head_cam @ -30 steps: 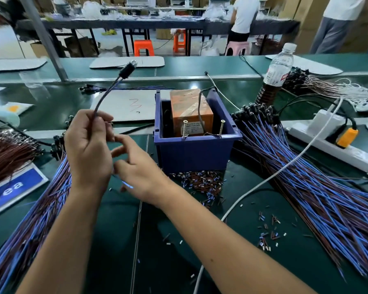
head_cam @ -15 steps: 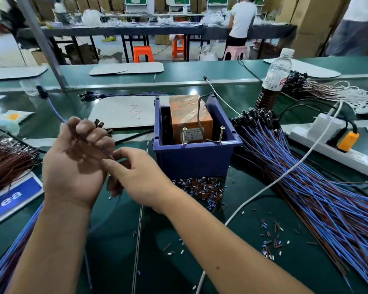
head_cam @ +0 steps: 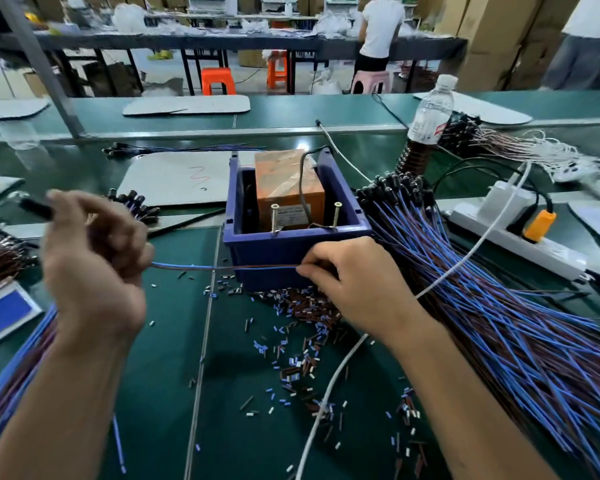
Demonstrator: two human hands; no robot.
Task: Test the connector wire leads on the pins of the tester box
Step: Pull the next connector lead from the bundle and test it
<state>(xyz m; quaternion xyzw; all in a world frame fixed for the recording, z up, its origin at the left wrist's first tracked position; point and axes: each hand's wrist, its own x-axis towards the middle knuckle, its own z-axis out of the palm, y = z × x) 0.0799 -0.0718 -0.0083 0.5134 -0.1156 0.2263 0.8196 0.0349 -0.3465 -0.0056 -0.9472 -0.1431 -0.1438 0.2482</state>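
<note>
between the two hands one blue-and-brown wire pair (head_cam: 222,267) runs taut, just in front of the blue bin's (head_cam: 291,251) near wall. left hand (head_cam: 94,268) grips one end with its fingers curled round it, the black connector (head_cam: 37,207) poking out beyond the knuckles. right hand (head_cam: 357,289) pinches the other end at its fingertips (head_cam: 303,270), knuckles up. past those fingertips, two screw pins (head_cam: 336,213) stand upright before the orange tester box (head_cam: 286,188). open green mat (head_cam: 174,341) lies below the wire, littered with cut insulation bits (head_cam: 298,341); one wire bundle (head_cam: 499,306) fans off the right wrist.
</note>
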